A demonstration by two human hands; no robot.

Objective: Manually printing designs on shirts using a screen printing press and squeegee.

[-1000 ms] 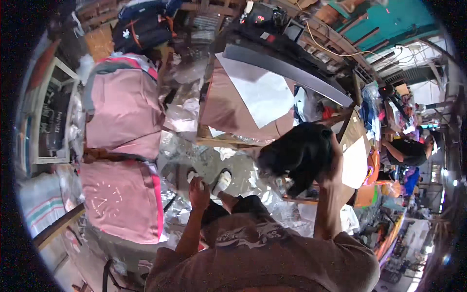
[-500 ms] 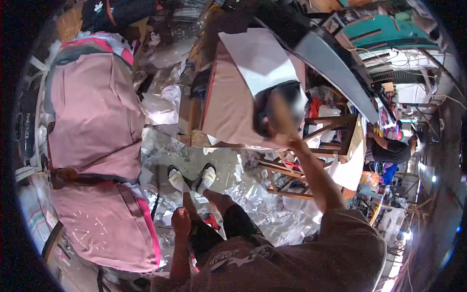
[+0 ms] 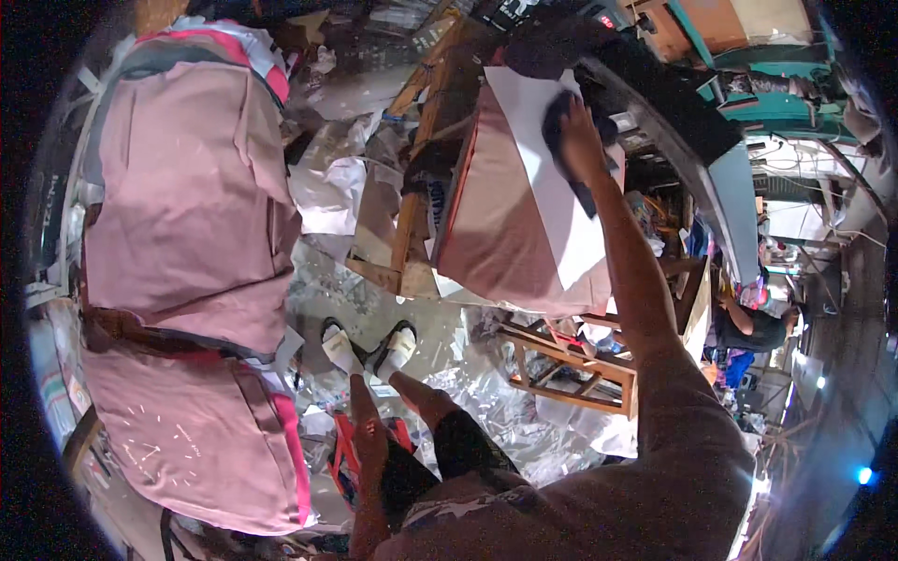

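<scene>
My right hand [image 3: 580, 140] is stretched out to the far end of the central table, fingers on a dark, soft-looking bundle [image 3: 558, 126]. The bundle lies over a white sheet [image 3: 575, 252], which rests on brown-pink fabric [image 3: 494, 234] stacked on the tabletop. Low at my left side hangs my left hand [image 3: 371, 439], near my shorts and a red-and-black item on the floor [image 3: 342, 453]; its fingers are too indistinct to read.
Two pink fabric stacks [image 3: 182, 215] stand at my left. A long dark board [image 3: 687, 122] runs beside the table, with a wooden frame [image 3: 571, 369] below. Plastic scraps [image 3: 486, 439] cover the floor. Another person [image 3: 748, 323] bends at the far right.
My right hand has swung forward with the dark bundle, from my right onto the white sheet and farther up the table. My left hand has dropped lower beside my legs.
</scene>
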